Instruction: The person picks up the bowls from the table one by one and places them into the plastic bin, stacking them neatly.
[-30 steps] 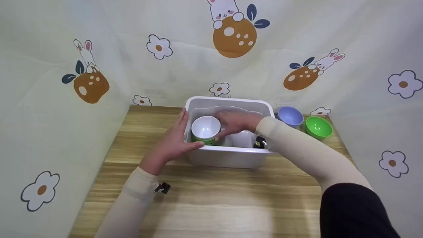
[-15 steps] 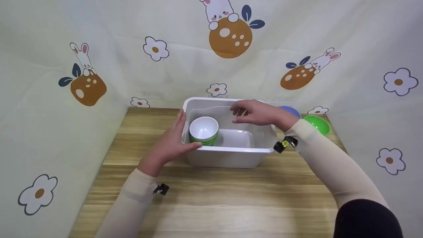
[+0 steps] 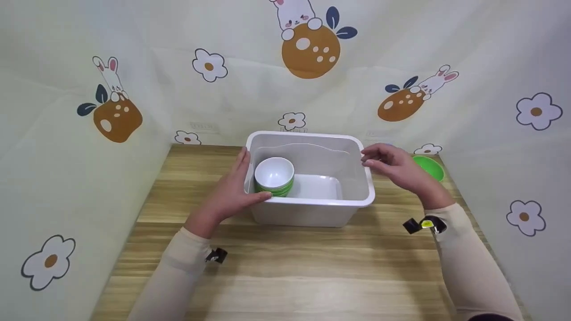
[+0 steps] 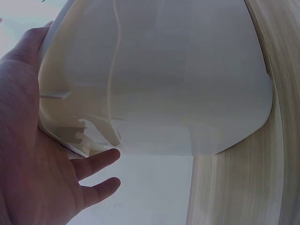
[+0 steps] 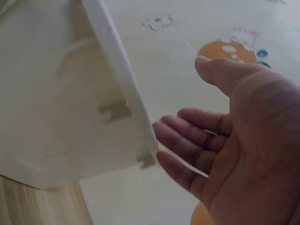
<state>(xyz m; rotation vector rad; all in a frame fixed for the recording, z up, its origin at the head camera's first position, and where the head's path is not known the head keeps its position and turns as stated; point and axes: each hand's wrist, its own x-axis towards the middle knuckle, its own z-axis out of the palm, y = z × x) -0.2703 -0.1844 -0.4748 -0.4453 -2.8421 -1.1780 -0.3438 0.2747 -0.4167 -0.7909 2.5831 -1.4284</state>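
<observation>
A white plastic bin (image 3: 308,215) stands on the wooden table, with a stack of bowls (image 3: 275,173) inside at its left end. The top bowl is white inside, and green rims show below it. My left hand (image 3: 225,194) rests on the bin's left front corner, its thumb along the front rim and its fingers spread along the left side. In the left wrist view two of its fingers stick out straight beside the bin wall. My right hand (image 3: 399,169) is at the right rim holding nothing, fingers loosely bent; its fingertips are at the rim, and contact is hard to tell.
A green bowl (image 3: 429,167) sits on the table to the right of the bin, partly behind my right hand. Only a sliver of a blue bowl (image 3: 387,145) shows behind that hand. Patterned cloth walls (image 3: 250,89) enclose the table at the back and sides.
My right hand has come up out of the bin, away from the bowl stack, and moved right to the right rim. My left hand has stayed at the left corner.
</observation>
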